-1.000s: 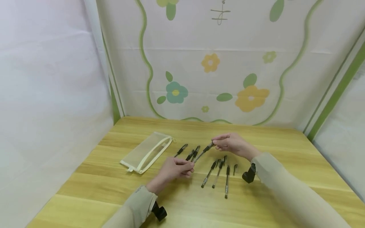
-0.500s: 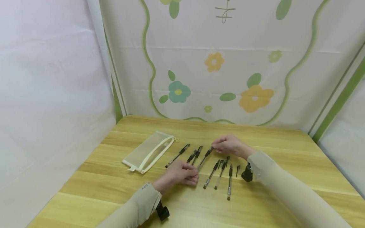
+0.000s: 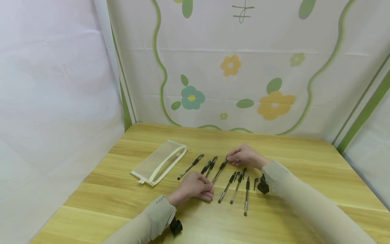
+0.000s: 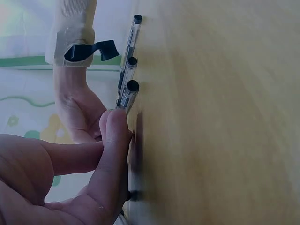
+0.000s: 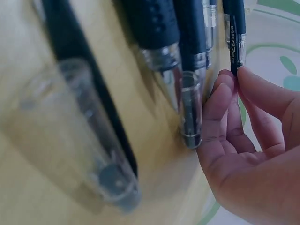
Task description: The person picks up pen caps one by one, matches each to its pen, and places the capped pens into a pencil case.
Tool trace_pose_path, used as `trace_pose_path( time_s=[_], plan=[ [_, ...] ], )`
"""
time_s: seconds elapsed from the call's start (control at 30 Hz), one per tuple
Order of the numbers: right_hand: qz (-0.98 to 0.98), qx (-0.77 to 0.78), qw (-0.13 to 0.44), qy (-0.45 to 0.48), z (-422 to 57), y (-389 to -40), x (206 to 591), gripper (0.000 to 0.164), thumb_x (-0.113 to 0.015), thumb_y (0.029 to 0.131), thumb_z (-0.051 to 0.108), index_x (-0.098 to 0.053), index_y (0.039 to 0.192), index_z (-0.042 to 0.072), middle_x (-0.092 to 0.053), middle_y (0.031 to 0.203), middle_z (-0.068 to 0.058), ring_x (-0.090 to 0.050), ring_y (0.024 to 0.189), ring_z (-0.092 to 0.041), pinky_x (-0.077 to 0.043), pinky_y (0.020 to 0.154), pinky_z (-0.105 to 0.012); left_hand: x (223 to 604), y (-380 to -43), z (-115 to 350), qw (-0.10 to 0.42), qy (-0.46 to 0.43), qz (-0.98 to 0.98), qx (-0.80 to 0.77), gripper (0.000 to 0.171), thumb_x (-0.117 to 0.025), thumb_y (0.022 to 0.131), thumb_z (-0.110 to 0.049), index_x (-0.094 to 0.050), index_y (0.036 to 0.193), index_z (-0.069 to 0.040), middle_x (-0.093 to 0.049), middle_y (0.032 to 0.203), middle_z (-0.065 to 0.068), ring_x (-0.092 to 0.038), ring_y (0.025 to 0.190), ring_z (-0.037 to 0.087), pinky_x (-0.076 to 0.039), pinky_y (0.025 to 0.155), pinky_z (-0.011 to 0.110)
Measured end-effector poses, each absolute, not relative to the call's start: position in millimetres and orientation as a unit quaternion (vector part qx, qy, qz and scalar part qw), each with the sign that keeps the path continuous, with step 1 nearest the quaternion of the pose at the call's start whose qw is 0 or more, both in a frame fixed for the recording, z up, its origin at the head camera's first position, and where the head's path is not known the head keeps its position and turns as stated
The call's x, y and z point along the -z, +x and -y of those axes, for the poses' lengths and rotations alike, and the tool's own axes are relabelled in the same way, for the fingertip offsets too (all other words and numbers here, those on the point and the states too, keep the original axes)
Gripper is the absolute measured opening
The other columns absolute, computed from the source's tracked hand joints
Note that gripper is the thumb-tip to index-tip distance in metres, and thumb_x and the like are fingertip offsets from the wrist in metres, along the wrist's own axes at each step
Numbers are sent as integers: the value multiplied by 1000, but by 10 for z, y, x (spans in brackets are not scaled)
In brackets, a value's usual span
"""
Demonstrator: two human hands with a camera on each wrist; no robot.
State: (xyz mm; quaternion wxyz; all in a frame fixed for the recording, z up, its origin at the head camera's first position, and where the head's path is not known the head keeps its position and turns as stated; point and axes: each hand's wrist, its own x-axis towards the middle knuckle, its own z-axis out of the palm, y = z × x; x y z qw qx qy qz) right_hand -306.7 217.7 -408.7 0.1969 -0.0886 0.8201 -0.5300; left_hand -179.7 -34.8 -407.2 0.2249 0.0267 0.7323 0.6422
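Note:
One capped black gel pen (image 3: 220, 172) lies slanted between my hands, low over the table. My left hand (image 3: 196, 187) pinches its lower end between thumb and finger; that end is mostly hidden by the fingers in the left wrist view. At the cap end, the fingertips of my right hand (image 3: 246, 157) pinch the tip, and the printed cap (image 5: 236, 42) shows in the right wrist view. Beside this pen on the right lie three uncapped pens (image 3: 246, 196) with loose clear caps (image 3: 256, 184) by their tips. Several capped pens (image 3: 190, 167) lie to its left.
A pale mesh pencil pouch (image 3: 152, 162) with its zipper undone lies on the left of the wooden table (image 3: 100, 203). Behind the table hangs a white flowered curtain (image 3: 213, 84), and white cloth (image 3: 55, 101) closes off the left side.
Both hands have lowered the pen from a raised tilt to close over the table, between the capped and uncapped pens. In the last half second they have barely moved.

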Motion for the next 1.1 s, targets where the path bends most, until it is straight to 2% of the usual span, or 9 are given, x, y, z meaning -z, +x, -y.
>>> trace_pose_path(
  time_s=[0.37, 0.57, 0.77, 0.93, 1.1],
  plan=[
    [-828, 518, 192, -94, -2165, -3050, 4090, 25, -75, 88, 9, -71, 110, -3, -72, 94, -14, -66, 77, -24, -59, 71, -36, 4049, -1752, 364, 230, 30, -718, -656, 14, -65, 89, 9, -62, 102, 14, -69, 80, 24, -71, 67, 33, -60, 62, 38],
    [-827, 520, 185, -105, -2201, -3019, 4071, 29, -73, 90, 10, -69, 114, -5, -71, 98, -15, -67, 84, -28, -59, 75, -38, 4052, -1763, 391, 223, 51, -722, -653, 14, -65, 92, 1, -65, 101, 12, -70, 80, 22, -71, 68, 30, -60, 63, 37],
    [-826, 530, 155, -113, -2289, -2948, 4041, 35, -73, 92, 15, -67, 119, -6, -70, 106, -17, -67, 93, -32, -58, 80, -41, 4058, -1775, 378, 210, 52, -724, -655, 16, -69, 91, -3, -65, 102, 9, -69, 80, 22, -71, 68, 31, -60, 62, 37],
    [-817, 552, 137, -94, -2338, -2811, 3996, 38, -74, 91, 21, -67, 120, -3, -70, 109, -13, -66, 97, -34, -57, 84, -43, 4044, -1762, 345, 205, 72, -732, -645, 17, -71, 89, -5, -66, 102, 4, -70, 79, 20, -70, 65, 28, -60, 61, 37],
    [-797, 585, 121, -88, -2367, -2592, 3963, 41, -75, 90, 23, -66, 120, -4, -68, 110, -20, -64, 98, -39, -54, 87, -46, 4009, -1746, 286, 202, 102, -730, -645, 13, -70, 90, -5, -67, 100, 3, -70, 80, 20, -69, 63, 24, -61, 62, 37]
  ],
)
